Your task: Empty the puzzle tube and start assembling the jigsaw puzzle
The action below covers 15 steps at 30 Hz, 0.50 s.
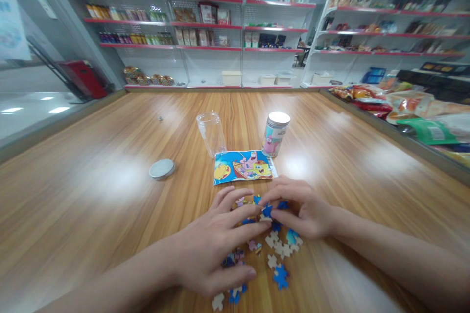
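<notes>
My left hand [220, 234] lies with its fingers spread over a loose pile of jigsaw pieces, hiding part of them. At the far side of the pile, my right hand [303, 208] has its thumb and forefinger curled around a blue jigsaw piece [267, 211]. Other pieces, some blue side up [281, 276] and some plain beige side up [282, 248], are scattered below and between the hands. Just beyond the fingertips rests a picture card [242, 167] with cartoon figures on blue.
Behind the card stand a clear, lidless jar [212, 134] and a printed jar [276, 134] with a white-topped lid. A round silver lid [162, 169] lies to the left on the wooden table [121, 205]. Bagged goods [422, 112] sit beyond the right edge; stocked shelves [205, 24] line the back.
</notes>
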Tool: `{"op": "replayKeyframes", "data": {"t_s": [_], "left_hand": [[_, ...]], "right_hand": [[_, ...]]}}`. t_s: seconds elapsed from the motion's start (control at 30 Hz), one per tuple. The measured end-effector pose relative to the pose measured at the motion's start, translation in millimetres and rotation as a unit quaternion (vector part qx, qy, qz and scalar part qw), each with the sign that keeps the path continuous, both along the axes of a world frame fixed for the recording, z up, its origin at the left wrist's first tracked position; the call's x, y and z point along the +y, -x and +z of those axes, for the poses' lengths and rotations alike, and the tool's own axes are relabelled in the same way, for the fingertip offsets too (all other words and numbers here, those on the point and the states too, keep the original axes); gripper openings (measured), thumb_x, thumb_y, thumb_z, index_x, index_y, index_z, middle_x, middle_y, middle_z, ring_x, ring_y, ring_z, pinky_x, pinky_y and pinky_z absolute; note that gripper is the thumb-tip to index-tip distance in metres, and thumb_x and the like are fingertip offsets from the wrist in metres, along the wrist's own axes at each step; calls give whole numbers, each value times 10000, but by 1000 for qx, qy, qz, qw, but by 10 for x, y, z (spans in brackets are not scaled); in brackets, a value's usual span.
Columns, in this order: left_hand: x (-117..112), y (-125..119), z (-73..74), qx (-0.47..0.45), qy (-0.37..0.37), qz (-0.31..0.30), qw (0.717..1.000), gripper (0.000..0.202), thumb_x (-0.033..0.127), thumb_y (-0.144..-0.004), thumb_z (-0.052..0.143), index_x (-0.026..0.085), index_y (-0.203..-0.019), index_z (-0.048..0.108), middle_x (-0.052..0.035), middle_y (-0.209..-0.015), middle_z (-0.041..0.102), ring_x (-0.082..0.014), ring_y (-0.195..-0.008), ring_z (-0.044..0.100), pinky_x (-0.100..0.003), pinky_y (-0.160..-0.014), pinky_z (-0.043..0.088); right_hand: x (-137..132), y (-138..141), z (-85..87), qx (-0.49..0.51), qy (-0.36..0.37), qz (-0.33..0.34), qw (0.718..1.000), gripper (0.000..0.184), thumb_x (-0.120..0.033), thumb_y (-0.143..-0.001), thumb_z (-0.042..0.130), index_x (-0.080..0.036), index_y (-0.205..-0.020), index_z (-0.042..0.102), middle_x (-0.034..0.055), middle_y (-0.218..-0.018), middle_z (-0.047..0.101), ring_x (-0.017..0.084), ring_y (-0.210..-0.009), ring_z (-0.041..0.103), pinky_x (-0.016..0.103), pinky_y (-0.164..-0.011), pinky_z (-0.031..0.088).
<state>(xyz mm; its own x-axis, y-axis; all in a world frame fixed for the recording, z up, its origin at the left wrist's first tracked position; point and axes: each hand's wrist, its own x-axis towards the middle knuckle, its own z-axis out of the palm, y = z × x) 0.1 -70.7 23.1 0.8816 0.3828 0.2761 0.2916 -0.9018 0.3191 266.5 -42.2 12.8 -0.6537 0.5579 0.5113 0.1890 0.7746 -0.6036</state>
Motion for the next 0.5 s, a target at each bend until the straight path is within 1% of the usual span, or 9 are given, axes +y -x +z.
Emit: {"op": "replayKeyframes", "data": {"t_s": [0.1, 0.2, 0.27, 0.37, 0.5], "left_hand": [[3, 4, -6, -14, 0, -6, 1000, 653, 354, -853, 683, 171, -1444, 476, -133, -1407, 561, -353, -1316, 426, -607, -1193, 280], [0, 5, -24, -46, 3, 7, 999, 607, 282, -874, 661, 172, -1443, 482, -120, -1339, 620, -342, -1298, 444, -578, -1156, 344], [2, 0, -44, -71, -6, 22, 997, 524, 227, -885, 646, 180, -1396, 538, -110, -1278, 657, -328, -1282, 461, -555, -1130, 381], [12, -9, -89, -109, -26, 44, 993, 392, 162, -891, 630, 202, -1282, 634, -92, -1146, 705, -297, -1210, 514, -527, -1078, 431], [43, -12, -172, -157, -58, 87, 982, 315, 93, -900, 625, 235, -1174, 690, -66, -1015, 716, -250, -1100, 549, -457, -967, 496]], "right_hand": [[-6, 11, -12, 0, -10, -13, 1000, 212, -138, -849, 638, -177, -1044, 709, 49, -813, 674, 175, -759, 584, 319, -714, 479], [3, 7, -20, 4, -4, -53, 999, 191, -135, -836, 644, -175, -1011, 710, 48, -816, 667, 177, -779, 603, 318, -728, 487], [16, 1, -21, 5, -2, -87, 996, 178, -135, -828, 645, -174, -990, 708, 44, -814, 666, 172, -772, 607, 304, -713, 482], [43, -6, -25, -6, -13, -139, 990, 121, -148, -841, 624, -177, -919, 711, 24, -740, 648, 156, -706, 588, 287, -676, 454], [89, -15, -61, -44, -36, -217, 975, 117, -158, -861, 601, -187, -859, 715, 7, -682, 635, 148, -659, 559, 300, -694, 418]]}}
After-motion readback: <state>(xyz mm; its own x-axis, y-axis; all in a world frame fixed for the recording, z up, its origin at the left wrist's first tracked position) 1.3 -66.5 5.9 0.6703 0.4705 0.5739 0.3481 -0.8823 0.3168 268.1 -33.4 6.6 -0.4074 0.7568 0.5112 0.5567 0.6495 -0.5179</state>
